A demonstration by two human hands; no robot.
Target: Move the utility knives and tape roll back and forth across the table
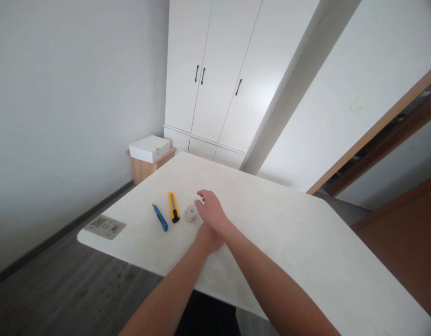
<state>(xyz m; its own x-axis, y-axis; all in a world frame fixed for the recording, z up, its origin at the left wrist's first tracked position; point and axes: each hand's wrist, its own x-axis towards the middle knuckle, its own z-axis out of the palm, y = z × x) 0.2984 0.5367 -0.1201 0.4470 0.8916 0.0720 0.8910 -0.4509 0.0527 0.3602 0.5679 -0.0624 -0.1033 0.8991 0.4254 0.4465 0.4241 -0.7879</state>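
My right hand reaches forward over the white table, crossing above my left hand. Its thumb and fingers are bent and apart, with nothing seen between them. Just left of its thumb lies a small white roll, perhaps tape; the fingers do not grip it. My left hand rests low under my right wrist, its fingers mostly hidden. Left of the roll lies a yellow box cutter with a black end. Farther left is a blue box cutter, slanted on the tabletop.
A printed label is stuck at the table's left corner. Beyond the far left edge, a white box sits on a wooden stand. White cupboards stand behind the table, and a grey wall runs along the left.
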